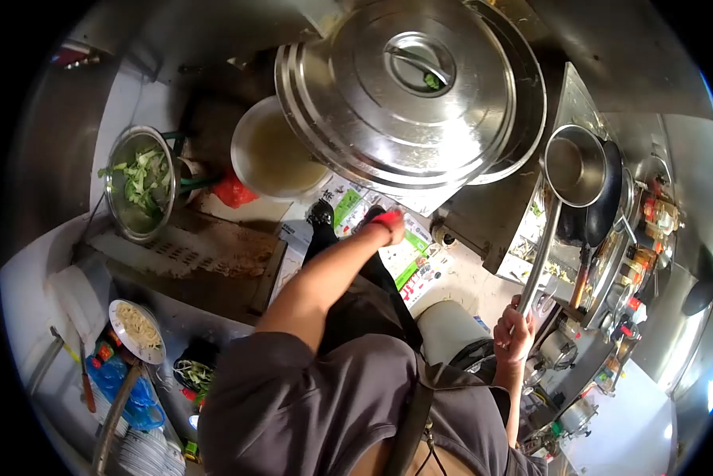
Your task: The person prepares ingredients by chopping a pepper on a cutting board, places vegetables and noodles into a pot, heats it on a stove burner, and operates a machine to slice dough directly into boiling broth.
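My right hand (pixel 514 336) is closed round the long handle of a deep steel ladle (pixel 575 166), whose round bowl is up at the right beside a black pan. My left hand (pixel 390 228) is stretched forward at the middle, over the printed sheets on the floor, with something red at the wrist or hand. Its fingers are too foreshortened and blurred to make out. Ahead of it stands a large pot under a shiny steel lid (pixel 348 103), with a white basin of cloudy liquid (pixel 277 155) at its left.
A steel bowl of cut greens (pixel 142 186) sits at the left, above a plate of noodles (pixel 138 327) and a blue bag (pixel 138 397). A black wok (pixel 606 194) and seasoning containers line the right side. A pale bin (pixel 452 329) stands near my body.
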A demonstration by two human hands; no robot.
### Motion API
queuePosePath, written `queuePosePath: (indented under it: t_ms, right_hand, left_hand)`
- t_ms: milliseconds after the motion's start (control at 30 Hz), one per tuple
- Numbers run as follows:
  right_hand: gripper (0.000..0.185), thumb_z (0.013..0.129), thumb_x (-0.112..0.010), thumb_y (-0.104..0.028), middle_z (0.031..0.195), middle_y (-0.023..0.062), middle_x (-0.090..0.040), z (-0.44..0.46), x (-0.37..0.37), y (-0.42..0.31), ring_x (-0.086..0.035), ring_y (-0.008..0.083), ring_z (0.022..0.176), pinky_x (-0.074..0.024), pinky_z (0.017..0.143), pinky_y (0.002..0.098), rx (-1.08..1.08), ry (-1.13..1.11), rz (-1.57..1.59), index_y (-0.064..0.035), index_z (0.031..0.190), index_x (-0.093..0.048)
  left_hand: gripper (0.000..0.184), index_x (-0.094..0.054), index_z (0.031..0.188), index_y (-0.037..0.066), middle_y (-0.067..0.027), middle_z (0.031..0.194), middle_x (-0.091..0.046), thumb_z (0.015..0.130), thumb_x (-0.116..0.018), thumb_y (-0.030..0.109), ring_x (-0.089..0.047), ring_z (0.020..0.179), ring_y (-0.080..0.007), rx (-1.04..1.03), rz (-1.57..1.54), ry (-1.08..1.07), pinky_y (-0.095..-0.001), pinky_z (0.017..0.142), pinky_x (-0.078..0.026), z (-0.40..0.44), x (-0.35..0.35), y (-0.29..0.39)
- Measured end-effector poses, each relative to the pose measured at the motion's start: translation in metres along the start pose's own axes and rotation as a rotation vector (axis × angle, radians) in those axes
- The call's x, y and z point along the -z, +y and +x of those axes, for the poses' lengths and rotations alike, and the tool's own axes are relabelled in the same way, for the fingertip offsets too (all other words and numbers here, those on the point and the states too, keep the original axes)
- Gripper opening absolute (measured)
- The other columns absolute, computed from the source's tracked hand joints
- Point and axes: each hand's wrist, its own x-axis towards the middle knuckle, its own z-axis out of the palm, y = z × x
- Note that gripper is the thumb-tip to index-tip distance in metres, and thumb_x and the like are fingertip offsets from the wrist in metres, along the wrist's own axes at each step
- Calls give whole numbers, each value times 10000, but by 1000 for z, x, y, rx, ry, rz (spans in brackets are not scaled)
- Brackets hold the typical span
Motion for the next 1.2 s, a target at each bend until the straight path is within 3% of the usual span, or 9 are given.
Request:
queuePosePath:
  t_ms: [100, 167, 300, 400, 467, 567, 700, 833, 1200]
  right_hand:
    - [173, 809, -453, -7, 543, -8, -342, 8, 4, -3, -293, 78, 310, -253, 281, 208, 9, -24, 93, -19, 980, -431]
    - [171, 815, -460, -21, 544, -10, -343, 21, 9, -2, -291, 77, 311, -254, 281, 206, 10, -50, 87, -20, 983, -430]
    - [172, 824, -477, -52, 538, -15, -341, 38, 6, -1, -288, 74, 316, -253, 281, 202, -7, -55, 190, -21, 986, -429]
    - [168, 814, -475, -40, 523, -9, -341, 43, 10, -1, -274, 78, 314, -257, 281, 206, -38, -41, 131, -20, 975, -431]
    - [163, 811, -460, -22, 527, -6, -350, 42, 17, 0, -277, 80, 315, -256, 281, 210, -42, -55, 85, -17, 972, -433]
    - [181, 815, -452, -6, 551, -6, -357, 40, 37, 9, -286, 78, 331, -246, 284, 214, -49, -88, 156, -11, 996, -447]
    - [185, 819, -447, 2, 550, -11, -340, 41, 38, 5, -276, 71, 331, -244, 286, 208, -85, -60, 116, -12, 1004, -449]
    - [174, 835, -442, -3, 553, -9, -332, 52, 36, 4, -274, 66, 331, -232, 286, 208, -93, -113, 222, -12, 1009, -445]
    - [94, 781, -465, -13, 548, 21, -412, 91, -36, -11, -326, 83, 328, -253, 300, 219, 8, -39, -338, 5, 868, -493]
  left_hand:
    - [195, -636, 881, 9, -178, 789, -640, 772, -562, 152, -631, 790, -260, -391, -85, -371, -392, 716, -490, -78, 80, 39]
    - [207, -638, 923, 30, -148, 706, -631, 784, -578, 170, -633, 744, -228, -516, -349, -155, -376, 724, -487, -105, 143, 79]
    - [268, -609, 1034, 43, -163, 1044, -587, 788, -555, 135, -559, 1004, -242, -498, 104, 882, -350, 856, -447, -45, 253, 99]
    - [273, -600, 1040, 51, -169, 1160, -518, 804, -532, 168, -475, 1110, -282, -314, 378, 1069, -388, 939, -386, 25, 299, 78]
    - [270, -610, 995, 57, -154, 1097, -548, 819, -512, 236, -476, 1092, -293, 13, 485, 815, -422, 947, -350, 51, 304, 70]
    - [280, -609, 976, 68, -140, 1084, -552, 831, -480, 269, -480, 1087, -268, -18, 503, 889, -427, 896, -357, 54, 294, 67]
    - [359, -677, 754, 87, -101, 798, -655, 881, -387, 255, -609, 836, -261, 40, 473, 598, -439, 818, -347, 33, 287, 69]
    - [458, -674, 749, 60, -141, 791, -650, 912, -351, 341, -608, 809, -284, 97, 359, 558, -430, 849, -342, -14, 265, 58]
    - [482, -622, 548, 77, -98, 600, -602, 849, -467, 420, -592, 651, -236, -50, 372, 859, -383, 784, -400, -164, 186, -44]
